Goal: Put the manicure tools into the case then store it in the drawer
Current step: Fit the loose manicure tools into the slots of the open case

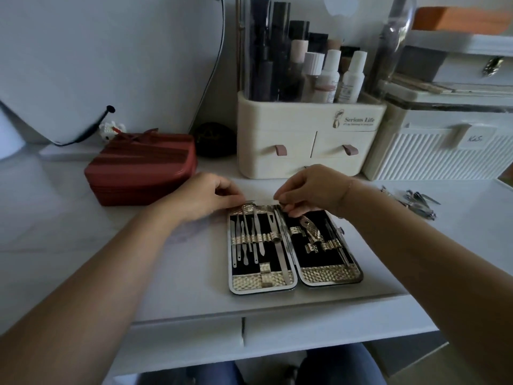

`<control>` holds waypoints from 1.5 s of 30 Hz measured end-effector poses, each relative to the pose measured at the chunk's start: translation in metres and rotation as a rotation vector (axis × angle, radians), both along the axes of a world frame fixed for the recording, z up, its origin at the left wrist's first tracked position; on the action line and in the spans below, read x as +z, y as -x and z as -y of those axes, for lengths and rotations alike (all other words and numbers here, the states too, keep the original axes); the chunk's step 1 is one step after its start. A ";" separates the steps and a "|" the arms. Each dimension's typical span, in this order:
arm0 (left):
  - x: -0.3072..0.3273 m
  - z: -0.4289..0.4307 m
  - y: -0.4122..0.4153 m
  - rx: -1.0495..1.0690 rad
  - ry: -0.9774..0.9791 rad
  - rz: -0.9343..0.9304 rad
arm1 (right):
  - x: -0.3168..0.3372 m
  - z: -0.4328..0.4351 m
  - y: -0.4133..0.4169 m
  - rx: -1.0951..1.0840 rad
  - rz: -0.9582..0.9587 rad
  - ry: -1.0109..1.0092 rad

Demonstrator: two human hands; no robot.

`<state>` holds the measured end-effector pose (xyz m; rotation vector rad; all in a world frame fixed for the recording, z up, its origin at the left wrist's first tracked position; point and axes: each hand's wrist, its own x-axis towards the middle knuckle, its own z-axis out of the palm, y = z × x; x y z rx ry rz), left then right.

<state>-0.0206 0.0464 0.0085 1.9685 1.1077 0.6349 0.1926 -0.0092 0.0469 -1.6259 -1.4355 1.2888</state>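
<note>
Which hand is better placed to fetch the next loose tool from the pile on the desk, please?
Right. The loose manicure tools lie by the right forearm, on the right hand's side of the open case; the left hand would have to cross over it.

Look at that, the open manicure case (330, 273) shows gold, embossed, faintly shiny trim round a matt black velvety lining, the steel tools (280, 254) in it gleam, the desk (166, 273) is smooth matt white, and the red pouch (138, 168) looks like soft-sheen leatherette.
</note>
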 end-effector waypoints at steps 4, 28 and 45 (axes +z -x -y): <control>0.000 -0.002 0.001 -0.013 -0.032 -0.037 | 0.003 -0.004 -0.003 -0.005 0.010 0.078; 0.008 0.001 0.009 -0.076 0.017 0.004 | -0.009 0.006 0.007 0.033 0.359 -0.194; 0.006 0.005 0.015 -0.137 0.047 -0.047 | -0.018 0.023 -0.002 0.007 0.197 -0.239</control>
